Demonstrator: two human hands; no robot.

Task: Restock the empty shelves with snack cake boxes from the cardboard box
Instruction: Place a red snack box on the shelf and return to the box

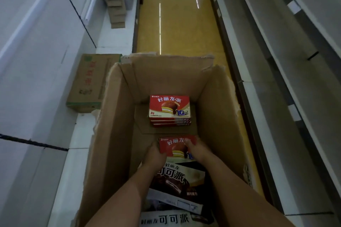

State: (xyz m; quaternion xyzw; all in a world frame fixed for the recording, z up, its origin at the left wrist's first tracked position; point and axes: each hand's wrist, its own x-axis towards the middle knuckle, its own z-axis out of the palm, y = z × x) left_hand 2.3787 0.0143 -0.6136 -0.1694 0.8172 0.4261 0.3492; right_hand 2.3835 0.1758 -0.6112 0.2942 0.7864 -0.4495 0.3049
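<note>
A large open cardboard box (217, 116) stands on the aisle floor below me. Both my arms reach down into it. My left hand (154, 155) grips the left edge of a red snack cake box (175, 146), and my right hand (194, 148) grips its right edge, thumb on top. Farther in, a stack of three red snack cake boxes (169, 109) lies on the box bottom. Nearer me lie dark cocoa pie boxes (177, 180), partly hidden by my forearms.
Empty white shelves run along the left (36, 61) and the right (287, 72) of the yellow aisle floor (175, 24). A closed carton (88, 83) sits on the left bottom shelf. Brown boxes (116, 5) are stacked farther back on the left.
</note>
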